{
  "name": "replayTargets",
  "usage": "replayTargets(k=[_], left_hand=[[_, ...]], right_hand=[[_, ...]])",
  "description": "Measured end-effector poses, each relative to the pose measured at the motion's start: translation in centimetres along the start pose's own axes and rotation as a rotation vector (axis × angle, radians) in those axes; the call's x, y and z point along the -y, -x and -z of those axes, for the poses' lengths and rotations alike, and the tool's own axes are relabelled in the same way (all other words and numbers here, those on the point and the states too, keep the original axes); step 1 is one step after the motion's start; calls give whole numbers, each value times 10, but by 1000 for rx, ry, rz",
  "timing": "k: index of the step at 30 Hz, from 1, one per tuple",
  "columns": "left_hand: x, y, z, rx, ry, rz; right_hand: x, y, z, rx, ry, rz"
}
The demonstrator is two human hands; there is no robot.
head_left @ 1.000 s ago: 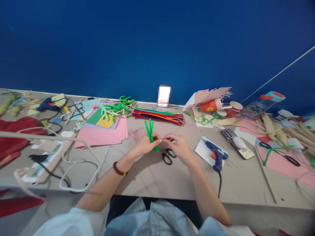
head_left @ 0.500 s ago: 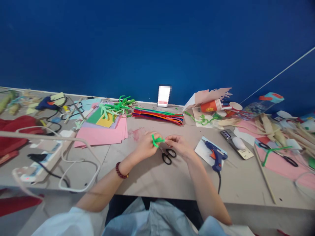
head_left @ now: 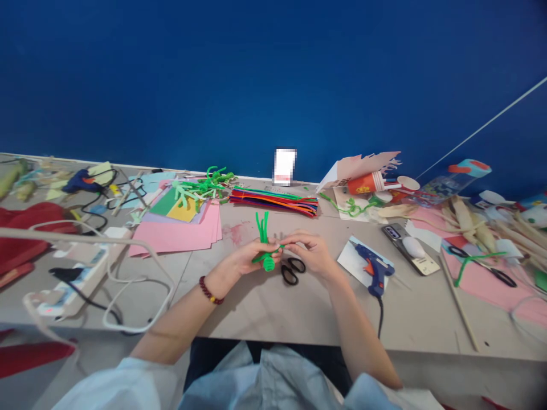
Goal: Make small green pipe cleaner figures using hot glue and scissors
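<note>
Between my hands is a green pipe-cleaner figure (head_left: 269, 263), with a coiled round end toward me and long strands pointing away. My left hand (head_left: 250, 255) is closed around its middle, a beaded bracelet on the wrist. The fingertips of my right hand (head_left: 310, 249) pinch a short green strand at its right side. Black-handled scissors (head_left: 290, 277) lie on the table just under my hands, their blades partly hidden. Beyond them rests a bundle of coloured pipe cleaners (head_left: 273, 201).
Left are pink paper sheets (head_left: 171, 234), a pile of green pipe-cleaner pieces (head_left: 213, 183) and a white power strip (head_left: 81, 282) with looping cables. Right are a blue glue gun (head_left: 376, 267) on a card, a phone (head_left: 404, 242), a wooden stick (head_left: 461, 307) and paper cups (head_left: 366, 183).
The green figure has turned in my left hand: its strands now point away from me and the coiled end shows toward me. The right hand stays close, pinching a strand.
</note>
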State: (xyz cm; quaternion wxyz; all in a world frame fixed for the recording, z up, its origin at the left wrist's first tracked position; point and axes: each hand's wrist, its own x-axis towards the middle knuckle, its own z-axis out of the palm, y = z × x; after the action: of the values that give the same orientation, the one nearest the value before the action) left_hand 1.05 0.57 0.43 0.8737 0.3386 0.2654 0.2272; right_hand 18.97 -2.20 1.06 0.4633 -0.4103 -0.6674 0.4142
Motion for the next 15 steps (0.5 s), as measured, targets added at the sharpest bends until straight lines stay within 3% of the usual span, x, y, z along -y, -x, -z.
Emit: replayTargets(k=[3,10,15], left_hand=[[1,1,-2,-37,-84,-45],[0,2,-7,-274,-556,-430],[-1,3,-12,-339,-761,-511]], right_hand=[[1,-1,-3,-17,44,40],[-5,-3,-8,-129,64,-55],[-1,-3,-6,-114,62,-23]])
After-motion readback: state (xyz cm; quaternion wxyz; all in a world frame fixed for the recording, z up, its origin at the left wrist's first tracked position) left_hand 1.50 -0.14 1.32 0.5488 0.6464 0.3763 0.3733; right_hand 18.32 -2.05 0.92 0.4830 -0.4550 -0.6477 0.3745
